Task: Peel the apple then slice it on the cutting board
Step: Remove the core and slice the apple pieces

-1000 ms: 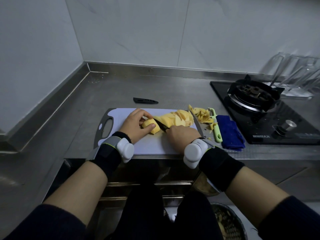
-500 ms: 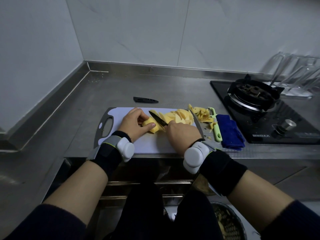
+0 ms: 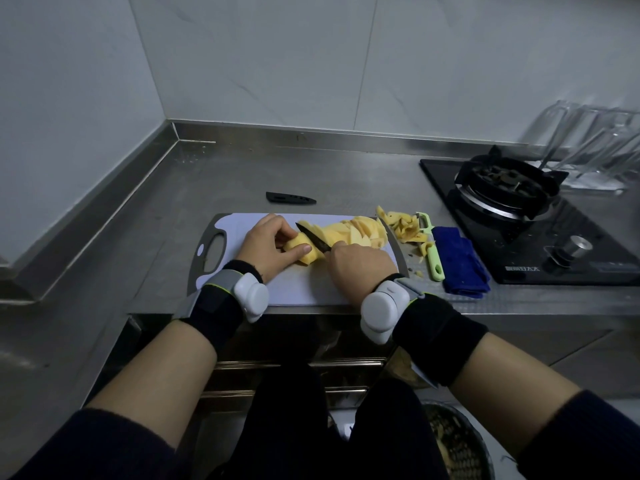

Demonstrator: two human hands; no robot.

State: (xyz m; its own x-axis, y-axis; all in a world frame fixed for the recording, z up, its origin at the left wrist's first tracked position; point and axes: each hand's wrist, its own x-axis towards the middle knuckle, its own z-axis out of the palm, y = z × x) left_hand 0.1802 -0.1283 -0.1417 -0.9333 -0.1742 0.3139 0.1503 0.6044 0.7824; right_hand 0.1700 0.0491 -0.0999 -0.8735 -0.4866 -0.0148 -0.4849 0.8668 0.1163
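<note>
A white cutting board (image 3: 301,289) with a grey rim lies at the counter's front edge. On it my left hand (image 3: 268,249) grips a peeled yellow apple piece (image 3: 304,252) between thumb and fingers. My right hand (image 3: 360,268) holds a small black knife (image 3: 313,237), its blade resting across the right side of that piece, tip pointing far-left. A heap of cut apple slices (image 3: 356,232) lies just right of the blade.
Apple peelings (image 3: 403,225) and a green peeler (image 3: 431,249) lie right of the board, next to a folded blue cloth (image 3: 459,263). A black knife sheath (image 3: 291,198) lies behind the board. A gas hob (image 3: 512,192) stands at the right. A bin (image 3: 453,445) sits below.
The knife was low in the apple a second ago, then rose and shifted left. It now sits on the remaining piece further left, and my right hand followed it.
</note>
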